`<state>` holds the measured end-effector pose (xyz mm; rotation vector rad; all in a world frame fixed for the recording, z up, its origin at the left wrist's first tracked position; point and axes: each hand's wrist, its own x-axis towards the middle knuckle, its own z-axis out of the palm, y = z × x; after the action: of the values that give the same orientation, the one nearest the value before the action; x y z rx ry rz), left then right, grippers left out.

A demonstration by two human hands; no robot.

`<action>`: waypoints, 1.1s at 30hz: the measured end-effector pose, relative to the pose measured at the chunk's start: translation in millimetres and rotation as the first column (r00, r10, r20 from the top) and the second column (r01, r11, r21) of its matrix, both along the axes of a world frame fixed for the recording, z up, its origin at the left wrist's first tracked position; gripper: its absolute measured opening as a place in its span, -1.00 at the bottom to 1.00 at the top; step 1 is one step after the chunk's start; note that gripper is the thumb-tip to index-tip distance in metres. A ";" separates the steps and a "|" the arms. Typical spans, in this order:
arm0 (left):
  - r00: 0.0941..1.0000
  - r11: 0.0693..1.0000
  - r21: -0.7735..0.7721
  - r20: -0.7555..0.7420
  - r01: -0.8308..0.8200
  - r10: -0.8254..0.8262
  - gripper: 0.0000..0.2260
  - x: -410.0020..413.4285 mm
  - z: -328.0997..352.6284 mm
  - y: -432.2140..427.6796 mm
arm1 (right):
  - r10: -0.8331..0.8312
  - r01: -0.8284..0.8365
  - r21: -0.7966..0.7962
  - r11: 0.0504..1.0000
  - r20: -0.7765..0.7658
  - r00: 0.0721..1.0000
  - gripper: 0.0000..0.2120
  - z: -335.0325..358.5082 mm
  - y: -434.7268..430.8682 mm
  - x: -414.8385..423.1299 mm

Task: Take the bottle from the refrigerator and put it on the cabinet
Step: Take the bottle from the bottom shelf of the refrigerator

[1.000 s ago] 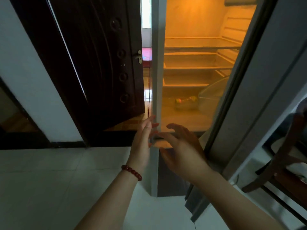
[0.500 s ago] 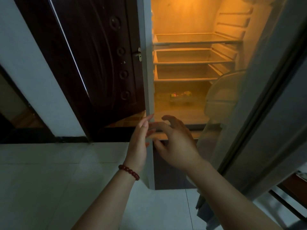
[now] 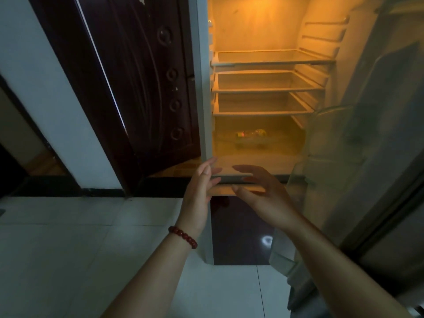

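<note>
Both hands have come nearer the refrigerator (image 3: 263,88) since a second ago, and the view has swung right, so the lit compartment now fills the upper middle and the chair once seen at the right edge is out of sight. Its door (image 3: 358,145) stands swung wide on the right, with a clear door bin (image 3: 330,131) facing the opening.

Near the lower front edge of the compartment, the left hand (image 3: 199,193) is held edge-on with the fingers straight and together, its grip released and holding nothing; the fingertips lie over the left corner of the sill, though contact cannot be told. A red bead bracelet (image 3: 183,237) circles that wrist. Just right of it, the right hand (image 3: 263,193) has its fingers spread and loosely curved, its grip likewise released and empty, hovering before the sill.

Far inside, the bottle (image 3: 251,137) lies on its side on the bottom floor of the compartment, under the lowest of three shelves (image 3: 263,87), well apart from both hands. It is clear with a yellow and red label, whose writing is too small and blurred to read; no brand can be made out anywhere.

Left of the refrigerator stands a dark wooden door (image 3: 142,88), then a white wall (image 3: 46,92). Pale floor tiles (image 3: 80,260) spread beneath the arms.
</note>
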<state>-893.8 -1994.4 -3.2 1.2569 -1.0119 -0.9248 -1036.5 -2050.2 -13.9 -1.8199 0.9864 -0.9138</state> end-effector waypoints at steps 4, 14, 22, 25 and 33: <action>0.999 0.999 0.029 0.007 0.035 -0.035 -0.61 -13.7 -1.8 -3.1 | -0.048 0.048 -0.004 0.999 0.025 0.999 -0.65 1.9 3.5 -28.3; 0.985 0.985 0.043 0.043 0.166 -0.168 -0.54 -51.3 -9.7 -20.9 | -0.140 0.136 0.048 0.990 0.098 0.985 -0.65 0.0 0.0 -74.5; 0.979 0.980 0.051 0.062 0.191 -0.194 -0.53 -43.9 -18.0 -58.3 | -0.170 0.159 0.089 0.983 0.139 0.975 -0.63 -9.3 -31.2 -65.3; 0.978 0.979 0.044 0.054 0.199 -0.202 -0.51 -36.5 -20.1 -83.0 | -0.179 0.165 0.097 0.981 0.162 0.970 -0.64 -10.9 -56.7 -54.0; 0.977 0.977 0.008 0.019 0.214 -0.214 -0.53 -11.0 -17.7 -171.7 | -0.194 0.172 0.110 0.979 0.242 0.951 -0.66 -17.6 -150.4 -16.1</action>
<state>-904.8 -2166.1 -20.9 1.1794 -1.1779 -1.0821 -1052.6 -2200.6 -31.5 -1.5120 1.0270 -1.1652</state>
